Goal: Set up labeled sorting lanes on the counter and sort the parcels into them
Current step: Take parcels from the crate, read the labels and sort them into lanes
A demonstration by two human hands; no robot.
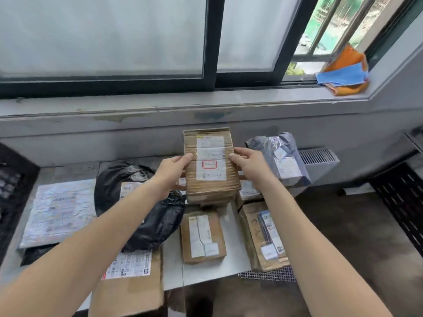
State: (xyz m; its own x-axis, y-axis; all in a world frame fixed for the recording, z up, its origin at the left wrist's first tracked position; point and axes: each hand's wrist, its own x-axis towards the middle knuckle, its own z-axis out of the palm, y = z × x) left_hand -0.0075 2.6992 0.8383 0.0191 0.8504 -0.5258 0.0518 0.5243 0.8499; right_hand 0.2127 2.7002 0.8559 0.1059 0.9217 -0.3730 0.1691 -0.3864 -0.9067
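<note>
A taped brown cardboard parcel (pixel 210 165) with a white label and a red-outlined mark is held up over the middle of the counter. My left hand (pixel 171 171) grips its left side and my right hand (pixel 250 165) grips its right side. Below it on the counter (pixel 206 273) lie other parcels: a small brown box (pixel 202 236), a flat brown envelope (pixel 265 239) at the right, a black plastic bag (pixel 146 216), a silvery mailer (pixel 59 211) at the left and a larger carton (pixel 130 287) at the front. A grey plastic bag parcel (pixel 281 159) stands at the back right.
A window sill (pixel 183 101) and wall run behind the counter. Orange and blue cloths (pixel 345 72) lie on the sill at the right. A white radiator (pixel 318 161) stands right of the counter, dark perforated shelving (pixel 400 202) beyond it. A wire mesh (pixel 267 274) sticks out at the counter's front right.
</note>
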